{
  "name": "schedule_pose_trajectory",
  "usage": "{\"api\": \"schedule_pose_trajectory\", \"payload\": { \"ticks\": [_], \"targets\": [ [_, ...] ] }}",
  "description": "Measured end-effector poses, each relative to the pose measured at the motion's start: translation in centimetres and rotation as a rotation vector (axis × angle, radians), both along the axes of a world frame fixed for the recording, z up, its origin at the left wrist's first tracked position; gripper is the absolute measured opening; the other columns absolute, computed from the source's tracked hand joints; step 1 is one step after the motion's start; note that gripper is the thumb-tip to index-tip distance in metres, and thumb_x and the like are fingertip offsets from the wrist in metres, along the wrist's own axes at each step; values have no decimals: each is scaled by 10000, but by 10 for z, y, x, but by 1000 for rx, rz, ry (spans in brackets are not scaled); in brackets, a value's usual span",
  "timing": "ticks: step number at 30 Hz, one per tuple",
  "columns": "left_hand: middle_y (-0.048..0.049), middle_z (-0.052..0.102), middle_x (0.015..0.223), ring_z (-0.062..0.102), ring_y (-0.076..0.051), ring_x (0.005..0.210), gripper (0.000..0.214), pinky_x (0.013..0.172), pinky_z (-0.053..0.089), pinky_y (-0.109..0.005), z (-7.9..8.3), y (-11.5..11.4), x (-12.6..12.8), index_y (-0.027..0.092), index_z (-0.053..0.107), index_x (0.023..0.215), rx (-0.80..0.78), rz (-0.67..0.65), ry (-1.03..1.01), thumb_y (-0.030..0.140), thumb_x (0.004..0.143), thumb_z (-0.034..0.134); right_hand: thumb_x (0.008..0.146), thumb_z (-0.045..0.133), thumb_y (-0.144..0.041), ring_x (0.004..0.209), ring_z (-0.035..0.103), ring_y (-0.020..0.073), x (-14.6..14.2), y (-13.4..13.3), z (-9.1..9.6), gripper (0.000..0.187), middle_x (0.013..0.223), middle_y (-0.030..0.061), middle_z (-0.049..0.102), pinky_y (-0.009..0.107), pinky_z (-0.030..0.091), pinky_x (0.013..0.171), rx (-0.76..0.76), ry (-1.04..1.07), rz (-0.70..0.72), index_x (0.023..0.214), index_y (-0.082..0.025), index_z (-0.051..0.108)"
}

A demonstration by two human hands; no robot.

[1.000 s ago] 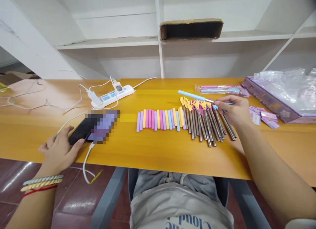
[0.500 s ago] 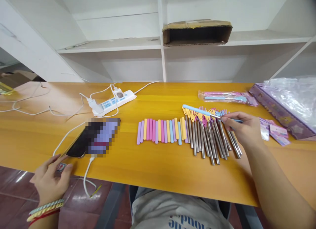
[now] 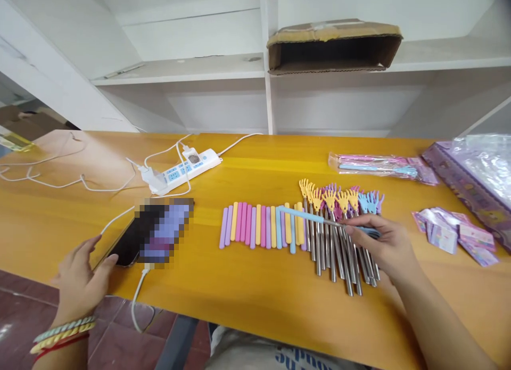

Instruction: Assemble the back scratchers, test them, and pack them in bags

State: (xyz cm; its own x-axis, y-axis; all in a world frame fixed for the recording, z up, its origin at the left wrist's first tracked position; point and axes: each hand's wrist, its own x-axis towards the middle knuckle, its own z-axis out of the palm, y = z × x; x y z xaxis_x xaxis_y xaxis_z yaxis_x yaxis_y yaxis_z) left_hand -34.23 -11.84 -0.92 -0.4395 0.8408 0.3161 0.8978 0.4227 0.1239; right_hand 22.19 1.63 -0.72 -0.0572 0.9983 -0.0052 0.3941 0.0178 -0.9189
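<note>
Across the whole lower frame runs a long orange wooden desk (image 3: 247, 285), with a white power strip (image 3: 186, 166) at centre left, a row of pastel rubber sleeves (image 3: 255, 225) at centre beside a fan of steel rods tipped with small plastic hands (image 3: 339, 226), and a dark phone on a white cable (image 3: 138, 234) at lower left. At right of centre the right hand (image 3: 389, 247) pinches one blue-handled steel rod (image 3: 307, 215) just above those rows, while the left hand (image 3: 80, 279), fingers loose and holding nothing, touches the phone's near edge. As I judge it, the rod's long handle could sweep the sleeves out of line if it dips, and a nudge could push the phone off the desk edge.
</note>
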Motion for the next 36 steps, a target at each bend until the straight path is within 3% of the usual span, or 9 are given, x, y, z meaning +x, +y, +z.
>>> {"api": "schedule_pose_trajectory", "payload": {
  "ticks": [4,11,15,20,30,36],
  "targets": [
    [-127,510,1210,455,-319,1187,562,990,340,-427,-9,-4,8,247,381,1322,44,27,-78,472,808,380,722,658,-443,570,540,134,-2,-1,-1,236,681,26,612,263,429,512,8,-29,29,834,-235,665],
    [-141,508,1243,449,-298,1210,553,1011,322,-416,-19,-5,17,212,404,1308,53,37,-85,456,813,416,746,634,-414,554,531,124,-5,-2,-4,210,713,17,622,257,428,507,20,-94,75,861,-239,656],
    [-181,505,1248,447,-315,1212,582,1005,323,-436,-20,-6,15,146,400,1317,47,36,-71,435,813,442,768,609,-353,673,595,151,-11,-4,-5,196,838,30,655,265,471,579,43,-94,139,919,-235,650],
    [-161,514,1245,467,-299,1193,584,989,342,-445,-26,-7,8,157,418,1307,63,29,-63,452,804,443,819,518,-239,963,605,184,-23,-7,-11,163,1052,38,635,324,481,838,204,-143,240,897,-234,661],
    [-156,504,1275,435,-295,1231,584,1013,330,-462,-34,-3,0,150,505,1254,114,1,-37,528,820,401,806,495,-143,910,623,150,-30,-13,-8,227,1095,55,602,246,528,676,408,-252,348,967,-207,641],
    [-144,500,1283,414,-300,1248,556,1025,313,-490,-37,-1,0,180,487,1273,100,3,-32,504,829,408,827,459,-120,1041,577,158,-31,-16,-10,292,1255,92,495,293,518,852,526,-402,547,1081,-175,591]
  ]
}}
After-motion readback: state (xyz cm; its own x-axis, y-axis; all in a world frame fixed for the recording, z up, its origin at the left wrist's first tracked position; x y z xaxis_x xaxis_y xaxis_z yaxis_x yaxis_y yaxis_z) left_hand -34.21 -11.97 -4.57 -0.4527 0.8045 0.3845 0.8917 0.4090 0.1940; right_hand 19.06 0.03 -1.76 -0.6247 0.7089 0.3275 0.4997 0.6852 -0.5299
